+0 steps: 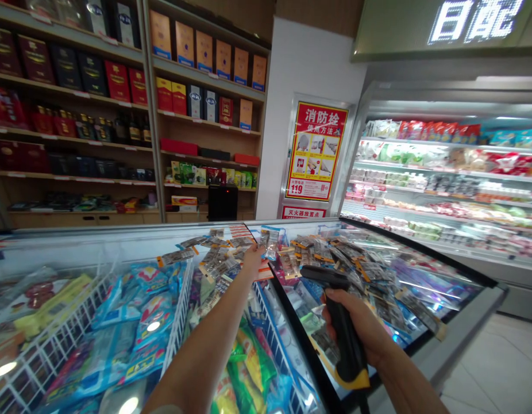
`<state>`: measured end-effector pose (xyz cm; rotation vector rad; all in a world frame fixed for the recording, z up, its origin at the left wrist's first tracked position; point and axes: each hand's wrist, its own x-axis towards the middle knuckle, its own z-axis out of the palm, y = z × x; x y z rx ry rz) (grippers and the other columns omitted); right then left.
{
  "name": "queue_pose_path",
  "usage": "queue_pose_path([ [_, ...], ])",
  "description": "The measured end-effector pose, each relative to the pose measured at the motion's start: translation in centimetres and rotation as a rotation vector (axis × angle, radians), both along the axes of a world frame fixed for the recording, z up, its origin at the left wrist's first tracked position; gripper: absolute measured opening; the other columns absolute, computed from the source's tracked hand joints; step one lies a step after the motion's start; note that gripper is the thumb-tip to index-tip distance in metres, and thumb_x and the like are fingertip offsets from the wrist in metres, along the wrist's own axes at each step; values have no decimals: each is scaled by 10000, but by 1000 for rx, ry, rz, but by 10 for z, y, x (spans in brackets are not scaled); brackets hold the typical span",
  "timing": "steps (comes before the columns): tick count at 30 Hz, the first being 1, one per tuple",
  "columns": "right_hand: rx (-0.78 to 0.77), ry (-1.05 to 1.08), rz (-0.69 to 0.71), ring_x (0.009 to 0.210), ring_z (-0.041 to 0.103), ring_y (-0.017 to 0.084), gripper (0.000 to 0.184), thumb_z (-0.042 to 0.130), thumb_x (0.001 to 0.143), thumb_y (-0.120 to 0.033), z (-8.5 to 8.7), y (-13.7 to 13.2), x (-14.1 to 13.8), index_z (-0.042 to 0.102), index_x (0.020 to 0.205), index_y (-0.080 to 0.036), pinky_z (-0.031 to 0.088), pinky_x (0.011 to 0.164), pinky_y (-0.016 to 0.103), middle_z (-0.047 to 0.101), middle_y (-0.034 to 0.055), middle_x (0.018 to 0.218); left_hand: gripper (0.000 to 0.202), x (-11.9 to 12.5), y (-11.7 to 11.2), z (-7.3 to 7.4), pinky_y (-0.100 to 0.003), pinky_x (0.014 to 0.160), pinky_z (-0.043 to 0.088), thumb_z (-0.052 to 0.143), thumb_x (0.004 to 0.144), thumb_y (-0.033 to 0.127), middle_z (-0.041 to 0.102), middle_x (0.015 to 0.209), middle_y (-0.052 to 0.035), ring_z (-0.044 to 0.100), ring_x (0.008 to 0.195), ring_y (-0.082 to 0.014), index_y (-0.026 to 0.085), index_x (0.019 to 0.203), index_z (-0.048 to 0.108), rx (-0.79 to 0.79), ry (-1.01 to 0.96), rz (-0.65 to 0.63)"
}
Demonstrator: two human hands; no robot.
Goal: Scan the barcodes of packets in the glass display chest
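My right hand (356,322) is wrapped round the grip of a black and yellow handheld barcode scanner (346,333). The scanner's head points left and away from me, over the freezer's glass lid. Stretched far forward, my left hand (252,259) has its fingers curled at the back of the freezer, among small flat packets. A clear and silver packet (270,240) is right at its fingertips; what the fingers grip is too small to make out. Many similar packets (218,253) with orange edges lie to the left of that hand, and another pile (369,270) spreads over the glass at right.
Below, the chest freezer holds white wire baskets (177,316), blue bags (141,322) and green-yellow bags (249,362). A black lid frame (296,333) runs between the two sides. Behind stand shelves of boxes (205,109), a red poster (317,149) and a lit chiller (447,172).
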<state>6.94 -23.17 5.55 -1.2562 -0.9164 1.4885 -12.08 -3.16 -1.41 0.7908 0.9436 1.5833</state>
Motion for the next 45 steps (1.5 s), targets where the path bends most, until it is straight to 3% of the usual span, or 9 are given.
queue_pose_path([
  [15,39,-37,36,300,482,96,157,508,755,-307,-1,1,-10,516,692,-163,344,285,176,539,-30,428,69,2,2,1,-271,634,511,623,698,166,593,704,7,558,606,-97,166,734,564,8,51,25],
  [30,-58,9,76,314,494,100,201,474,823,-333,6,2,-3,534,737,-163,367,297,181,547,-22,446,82,1,-5,7,-259,658,503,611,714,153,615,742,13,573,635,-96,191,766,561,-51,25,50],
  [45,-88,-37,50,303,500,101,241,449,838,-320,6,4,-4,523,681,-152,348,292,176,537,-16,433,116,5,-3,5,-269,621,500,619,698,158,534,624,27,515,571,-92,169,643,517,-38,114,90],
])
